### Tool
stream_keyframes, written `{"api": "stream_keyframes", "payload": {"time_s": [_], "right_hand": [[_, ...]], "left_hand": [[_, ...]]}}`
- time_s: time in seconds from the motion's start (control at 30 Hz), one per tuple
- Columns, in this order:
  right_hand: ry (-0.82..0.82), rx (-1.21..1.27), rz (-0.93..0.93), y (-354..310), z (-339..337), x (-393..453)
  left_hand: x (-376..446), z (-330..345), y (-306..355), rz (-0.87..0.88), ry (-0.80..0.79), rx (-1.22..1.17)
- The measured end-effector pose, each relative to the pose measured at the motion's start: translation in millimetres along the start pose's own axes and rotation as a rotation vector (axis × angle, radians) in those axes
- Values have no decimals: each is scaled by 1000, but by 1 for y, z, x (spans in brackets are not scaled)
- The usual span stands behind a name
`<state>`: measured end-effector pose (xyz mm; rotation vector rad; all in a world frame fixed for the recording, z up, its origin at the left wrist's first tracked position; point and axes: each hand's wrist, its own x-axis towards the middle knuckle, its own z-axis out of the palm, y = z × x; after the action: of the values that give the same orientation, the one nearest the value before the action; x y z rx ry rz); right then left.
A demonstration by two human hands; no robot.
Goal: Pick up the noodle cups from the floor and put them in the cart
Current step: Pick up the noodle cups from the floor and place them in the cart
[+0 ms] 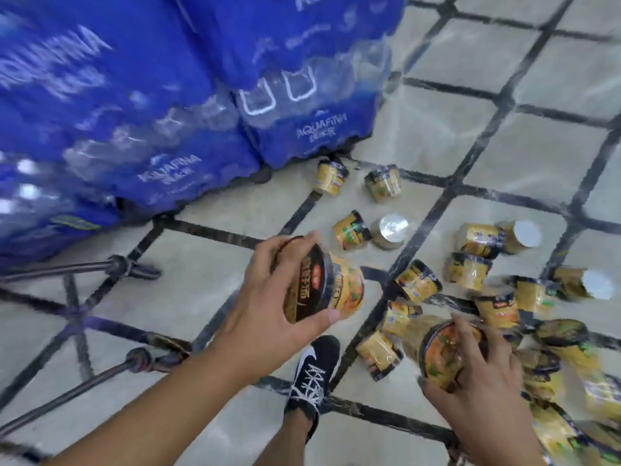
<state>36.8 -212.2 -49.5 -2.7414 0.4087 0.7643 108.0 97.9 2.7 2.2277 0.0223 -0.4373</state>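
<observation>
We see big blue packs of Aquafina water bottles (161, 105) stacked on the tiled floor (487, 95). Thin metal bars (77, 267) show at the lower left. We think they are part of the cart, but we cannot tell for sure, and the basket is not in view.

Many noodle cups (470, 270) lie on their sides on the floor, most of them in a heap at the right. A few lie apart, near the water packs.

Our black shoe (312, 375) stands between our arms.

Our left hand (268, 314) holds one noodle cup (326, 280) up off the floor. Fingers curl over its top and the thumb is under it. Our right hand (484, 391) is down at the heap, with its grip closing around another cup (443, 354). This part is blurry, so we cannot tell if that cup is off the floor yet.

We think we are in the picking-up step. Next, we need a firm hold on the right cup, then we should carry both cups to the cart and set them inside. Lots of cups are left.
</observation>
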Motion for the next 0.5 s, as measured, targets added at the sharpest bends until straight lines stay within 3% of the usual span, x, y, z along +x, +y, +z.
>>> {"api": "stream_keyframes", "payload": {"time_s": [0.2, 0.5], "right_hand": [[142, -144, -334, -176, -102, -118], [260, 58, -971, -442, -151, -296]], "left_hand": [[-166, -168, 32, -36, 205, 70], [-367, -378, -9, -148, 601, 208]]}}
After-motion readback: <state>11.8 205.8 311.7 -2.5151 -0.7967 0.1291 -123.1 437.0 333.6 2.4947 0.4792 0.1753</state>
